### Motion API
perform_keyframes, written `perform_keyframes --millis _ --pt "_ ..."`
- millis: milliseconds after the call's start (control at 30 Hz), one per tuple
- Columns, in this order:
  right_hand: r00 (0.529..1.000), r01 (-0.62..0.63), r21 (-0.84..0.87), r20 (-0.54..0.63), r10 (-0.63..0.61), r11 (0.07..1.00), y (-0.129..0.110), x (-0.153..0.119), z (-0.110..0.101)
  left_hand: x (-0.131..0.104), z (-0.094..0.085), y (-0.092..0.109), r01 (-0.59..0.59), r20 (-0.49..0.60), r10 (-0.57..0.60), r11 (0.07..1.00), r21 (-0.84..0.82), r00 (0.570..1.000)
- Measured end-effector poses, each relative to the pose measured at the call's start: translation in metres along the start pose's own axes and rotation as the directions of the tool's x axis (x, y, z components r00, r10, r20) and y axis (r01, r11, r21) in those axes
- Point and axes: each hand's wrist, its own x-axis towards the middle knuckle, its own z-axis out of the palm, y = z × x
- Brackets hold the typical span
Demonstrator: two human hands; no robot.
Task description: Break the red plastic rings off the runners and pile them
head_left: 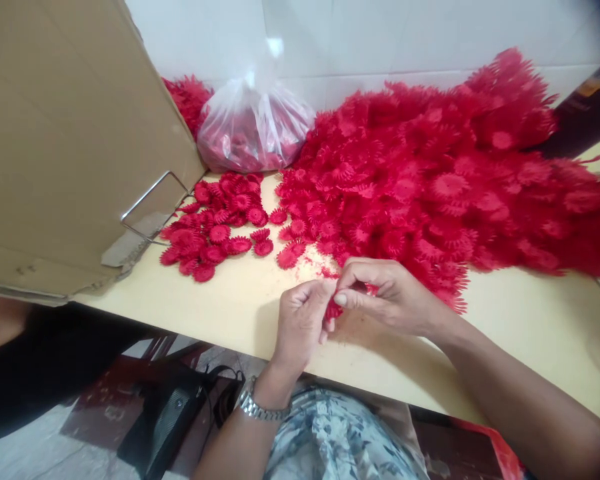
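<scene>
Near the front edge of the pale yellow table [230, 303], my left hand [305, 317] is closed on a small red toothed piece [333, 310], mostly hidden by the fingers. My right hand [387, 293] meets it from the right, thumb and forefinger pinched at the same piece. Just beyond the hands, red crumbs [313, 263] are scattered on the tabletop. A large heap of red toothed pieces [405, 180] spreads behind and to the right. Left of the crumbs lies a smaller pile of round red pieces [220, 233].
A tied clear plastic bag [257, 127] with red pieces inside stands by the wall. A big cardboard box [80, 133] fills the left, with a metal wire loop [147, 197] at its lower corner. Part of another person [40, 353] shows at lower left, near a black bag [167, 413].
</scene>
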Motion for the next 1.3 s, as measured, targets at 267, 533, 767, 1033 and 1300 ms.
perform_keyframes --millis 267,533,767,1033,1300 --pt "0.979 -0.005 -0.059 -0.202 -0.007 0.998 0.002 0.0 -0.004 -0.001 -0.002 -0.003 -0.041 0.028 0.047 0.984 -0.174 0.999" --pt "0.896 0.004 -0.391 -0.407 -0.176 0.92 0.002 -0.001 -0.009 0.0 0.006 -0.001 -0.113 0.03 0.123 0.969 -0.221 0.992" --pt "0.599 -0.079 -0.397 -0.752 -0.275 0.914 0.005 -0.008 -0.037 -0.001 0.001 0.002 -0.069 -0.05 0.061 0.982 -0.177 0.997" --pt "0.682 -0.456 -0.732 -0.653 -0.33 0.505 0.02 -0.028 -0.094 0.001 0.001 -0.002 0.008 -0.01 -0.01 0.987 -0.16 1.0" --pt "0.704 -0.291 -0.765 -0.578 -0.412 0.575 0.017 -0.017 -0.067 0.0 0.003 -0.005 0.011 -0.046 -0.018 0.99 -0.143 0.999"
